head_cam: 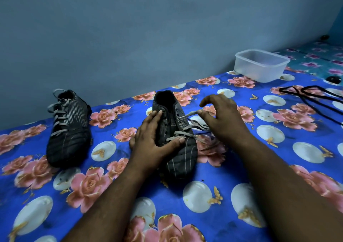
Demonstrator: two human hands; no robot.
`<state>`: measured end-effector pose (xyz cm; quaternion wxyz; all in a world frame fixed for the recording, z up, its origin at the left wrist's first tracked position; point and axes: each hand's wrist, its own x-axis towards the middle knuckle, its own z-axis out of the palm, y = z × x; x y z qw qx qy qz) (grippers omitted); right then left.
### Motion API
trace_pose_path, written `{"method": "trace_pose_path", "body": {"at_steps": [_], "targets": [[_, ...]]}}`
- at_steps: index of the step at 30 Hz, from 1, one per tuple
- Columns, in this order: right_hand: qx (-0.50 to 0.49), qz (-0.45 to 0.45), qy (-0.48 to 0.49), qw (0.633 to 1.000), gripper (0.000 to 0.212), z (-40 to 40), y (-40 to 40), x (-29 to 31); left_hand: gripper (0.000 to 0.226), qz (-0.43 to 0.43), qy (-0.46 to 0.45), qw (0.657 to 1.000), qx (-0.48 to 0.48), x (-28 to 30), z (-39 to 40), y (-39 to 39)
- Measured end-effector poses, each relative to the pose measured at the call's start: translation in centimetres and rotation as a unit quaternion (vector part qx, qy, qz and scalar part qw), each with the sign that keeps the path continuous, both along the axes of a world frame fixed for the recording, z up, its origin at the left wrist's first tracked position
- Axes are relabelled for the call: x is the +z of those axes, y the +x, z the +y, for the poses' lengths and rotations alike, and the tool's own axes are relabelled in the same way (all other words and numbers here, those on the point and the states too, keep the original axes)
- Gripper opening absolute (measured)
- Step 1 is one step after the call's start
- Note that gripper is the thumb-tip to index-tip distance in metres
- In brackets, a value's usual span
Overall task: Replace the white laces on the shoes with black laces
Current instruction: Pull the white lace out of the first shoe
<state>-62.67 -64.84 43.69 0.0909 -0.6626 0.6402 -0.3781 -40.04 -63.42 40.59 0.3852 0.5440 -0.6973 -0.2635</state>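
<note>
Two dark striped shoes lie on a blue floral sheet. The middle shoe [178,141] has its upper eyelets bare, and its white lace [187,130] runs only through the lower ones, trailing to the right. My left hand [154,139] rests flat over this shoe's left side, thumb across the lace. My right hand [220,117] pinches a loose end of that white lace just right of the shoe. The left shoe [68,130] is fully laced in white. Black laces [311,96] lie at the far right.
A clear plastic tub [259,65] stands at the back right against the grey-blue wall [130,37]. A small dark round object [335,79] sits beyond the black laces. The sheet [222,195] stretches toward me between my forearms.
</note>
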Motion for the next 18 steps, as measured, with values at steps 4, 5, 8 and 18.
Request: {"method": "trace_pose_path", "body": {"at_steps": [4, 5, 8, 18], "targets": [[0.133, 0.053, -0.003, 0.990, 0.036, 0.9, 0.3, 0.8, 0.102, -0.011, -0.009, 1.000, 0.006, 0.1, 0.1, 0.1], [0.167, 0.080, 0.014, 0.982, 0.038, 1.1, 0.3, 1.0, 0.099, -0.023, -0.019, 0.999, 0.013, 0.1, 0.2, 0.1], [0.202, 0.115, 0.049, 0.971, 0.035, 1.1, 0.4, 0.9, 0.084, -0.054, -0.059, 0.996, 0.025, 0.2, 0.3, 0.0], [0.120, 0.038, -0.071, 0.989, 0.011, 0.7, 2.1, -0.1, 0.033, -0.121, -0.175, 0.977, 0.014, 0.2, 0.3, 0.0]]}}
